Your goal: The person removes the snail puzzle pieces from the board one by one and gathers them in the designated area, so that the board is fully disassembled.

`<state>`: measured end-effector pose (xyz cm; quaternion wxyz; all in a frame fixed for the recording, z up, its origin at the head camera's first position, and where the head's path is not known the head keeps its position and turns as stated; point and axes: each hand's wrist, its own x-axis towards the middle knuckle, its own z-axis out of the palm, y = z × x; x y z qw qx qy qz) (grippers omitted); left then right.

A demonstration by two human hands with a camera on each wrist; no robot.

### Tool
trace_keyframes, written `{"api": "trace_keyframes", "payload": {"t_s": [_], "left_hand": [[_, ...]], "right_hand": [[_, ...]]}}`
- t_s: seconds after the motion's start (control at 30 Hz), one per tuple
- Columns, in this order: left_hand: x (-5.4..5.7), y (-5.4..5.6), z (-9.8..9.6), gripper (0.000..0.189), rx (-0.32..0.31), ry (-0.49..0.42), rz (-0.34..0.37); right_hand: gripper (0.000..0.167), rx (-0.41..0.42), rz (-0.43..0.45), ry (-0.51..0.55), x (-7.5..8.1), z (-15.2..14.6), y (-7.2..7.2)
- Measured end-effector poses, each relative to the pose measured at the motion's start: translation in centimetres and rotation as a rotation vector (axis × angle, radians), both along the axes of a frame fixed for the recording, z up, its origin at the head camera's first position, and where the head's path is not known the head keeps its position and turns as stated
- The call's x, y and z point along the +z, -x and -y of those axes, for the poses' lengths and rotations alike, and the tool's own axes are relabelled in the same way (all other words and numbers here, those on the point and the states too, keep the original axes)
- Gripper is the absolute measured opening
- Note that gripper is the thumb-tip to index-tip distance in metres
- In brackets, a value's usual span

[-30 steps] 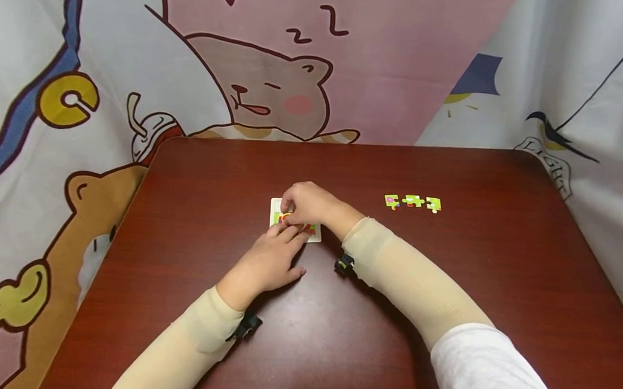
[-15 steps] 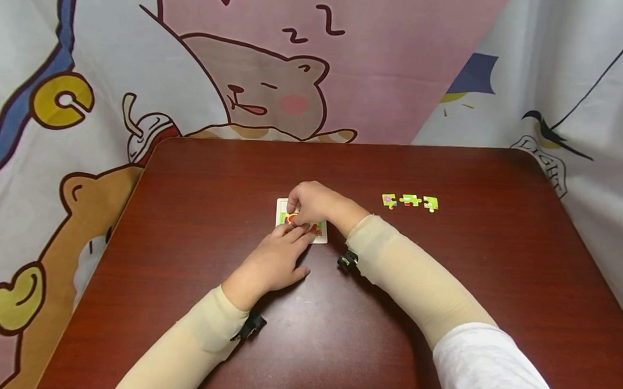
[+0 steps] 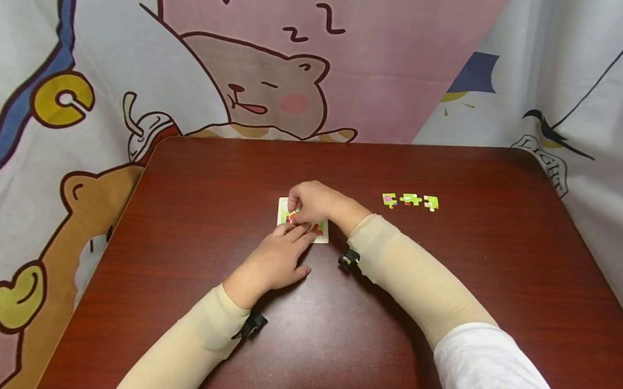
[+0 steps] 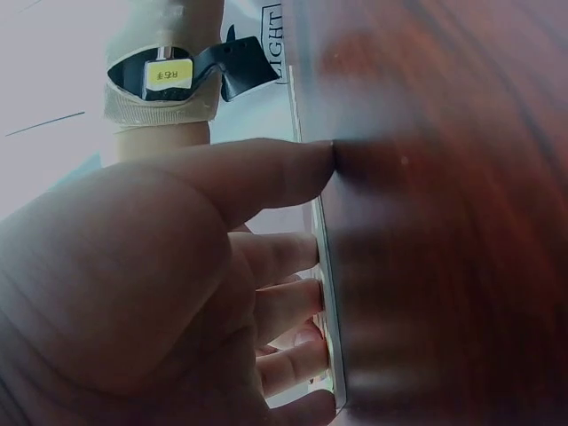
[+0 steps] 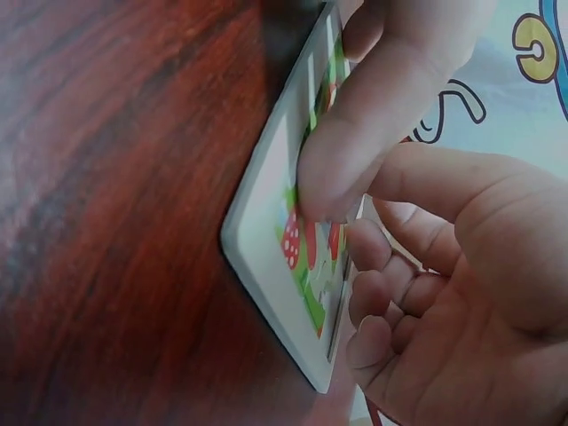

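A small white-framed jigsaw board (image 3: 320, 239) with a colourful picture lies on the table. My left hand (image 3: 274, 261) rests its straight fingers on the board's near part, thumb spread out to the side. Over the board's upper part my right hand (image 3: 315, 200) bends down, fingers curled and thumb close to the index finger. In the right wrist view, a left finger (image 5: 342, 160) hides the right thumb's tip, so whether it pinches a piece is hidden. Red and green printing shows on the picture (image 5: 297, 248). In the left wrist view, the board's edge (image 4: 330, 302) lies under the left fingertips.
Several inches right of the board, three loose green puzzle pieces (image 3: 410, 200) lie in a row on the brown table (image 3: 444, 270). A printed cartoon curtain (image 3: 380, 64) hangs behind the table's far edge. Each wrist wears a small black camera (image 3: 348, 260).
The head view has shifted slightly, so the board and hands appear a little farther right. Both hands stay over the board in nearly the same pose. The three loose pieces lie as before.
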<state>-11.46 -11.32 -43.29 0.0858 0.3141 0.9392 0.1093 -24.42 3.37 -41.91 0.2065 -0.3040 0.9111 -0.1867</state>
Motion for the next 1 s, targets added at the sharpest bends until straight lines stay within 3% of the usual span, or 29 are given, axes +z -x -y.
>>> {"api": "trace_keyframes", "payload": {"t_s": [0.17, 0.43, 0.63, 1.0], "left_hand": [[-0.1, 0.0, 0.1, 0.072, 0.003, 0.009, 0.005], [-0.4, 0.1, 0.4, 0.073, -0.004, 0.030, 0.007], [-0.2, 0.1, 0.7, 0.076, 0.007, 0.036, 0.022], [-0.4, 0.3, 0.3, 0.071, -0.019, 0.039, 0.014]], "right_hand": [[0.007, -0.005, -0.012, 0.087, -0.1, -0.2, -0.2], [0.007, -0.043, 0.016, 0.236, -0.7, -0.9, -0.5], [0.010, -0.075, -0.025, 0.332, -0.4, -1.9, -0.4], [0.009, -0.019, 0.057, 0.306, -1.6, -1.8, -0.7]]}}
